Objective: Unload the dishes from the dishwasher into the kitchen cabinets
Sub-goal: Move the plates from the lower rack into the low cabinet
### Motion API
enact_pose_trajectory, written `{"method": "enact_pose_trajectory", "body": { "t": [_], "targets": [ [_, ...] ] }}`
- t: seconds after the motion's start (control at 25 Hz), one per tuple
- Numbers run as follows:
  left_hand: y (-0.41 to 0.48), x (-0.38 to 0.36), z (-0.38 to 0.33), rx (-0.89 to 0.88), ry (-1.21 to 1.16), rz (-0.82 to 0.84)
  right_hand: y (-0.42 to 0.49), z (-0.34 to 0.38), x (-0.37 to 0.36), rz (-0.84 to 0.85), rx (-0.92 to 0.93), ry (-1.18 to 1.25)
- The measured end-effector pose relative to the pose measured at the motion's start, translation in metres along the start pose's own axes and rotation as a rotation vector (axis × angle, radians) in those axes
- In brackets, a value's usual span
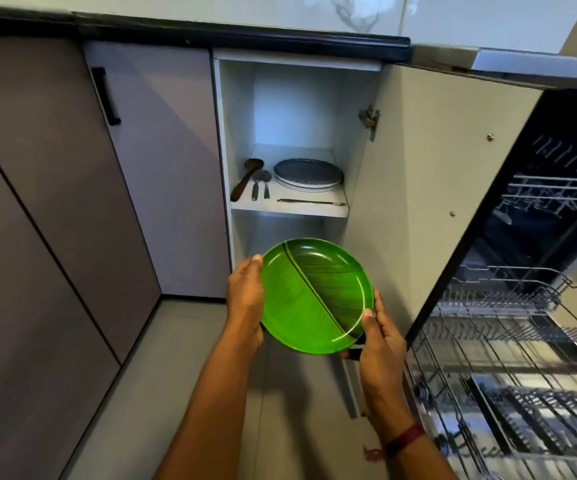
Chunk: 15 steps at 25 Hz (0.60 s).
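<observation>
Green plate [314, 296] between left grip [245, 299], right grip [380, 336]

Both bare forearms reach forward and converge. Left hand [245, 299] grips the left rim of the green plate [314, 292], back of hand up, fingers hidden beneath. Right hand [380, 337] pinches the lower right rim, thumb on top, fingers underneath.

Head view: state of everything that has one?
green plate, held in the air by both hands
left hand, gripping the plate's left rim
right hand, gripping its right rim
cabinet door, open
neighbouring door, shut
dishwasher, open
lower rack, pulled out
plate stack, lying on cabinet shelf
</observation>
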<state>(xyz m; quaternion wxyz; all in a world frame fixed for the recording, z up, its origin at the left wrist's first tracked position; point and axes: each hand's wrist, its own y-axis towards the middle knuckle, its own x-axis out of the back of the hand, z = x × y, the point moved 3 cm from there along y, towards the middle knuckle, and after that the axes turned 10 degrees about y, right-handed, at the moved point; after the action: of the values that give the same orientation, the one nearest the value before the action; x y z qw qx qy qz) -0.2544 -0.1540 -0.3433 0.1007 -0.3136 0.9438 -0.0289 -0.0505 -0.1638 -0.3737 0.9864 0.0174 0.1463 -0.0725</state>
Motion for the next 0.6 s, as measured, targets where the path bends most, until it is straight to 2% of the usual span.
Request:
{"method": "enact_pose_trajectory", "body": {
  "t": [0.24, 0.36, 0.6],
  "targets": [
    [0.068, -0.021, -0.025, 0.068, 0.012, 0.028, 0.064, 0.004, -0.044, 0.017, 0.064, -0.135],
    [0.098, -0.029, -0.029, 0.141, -0.036, 0.043, 0.097, 0.001, -0.066, 0.025, 0.054, -0.071],
    [0.159, -0.037, -0.032, 0.256, -0.060, -0.021, 0.166, -0.013, -0.112, -0.069, -0.145, 0.137]
  ]
}}
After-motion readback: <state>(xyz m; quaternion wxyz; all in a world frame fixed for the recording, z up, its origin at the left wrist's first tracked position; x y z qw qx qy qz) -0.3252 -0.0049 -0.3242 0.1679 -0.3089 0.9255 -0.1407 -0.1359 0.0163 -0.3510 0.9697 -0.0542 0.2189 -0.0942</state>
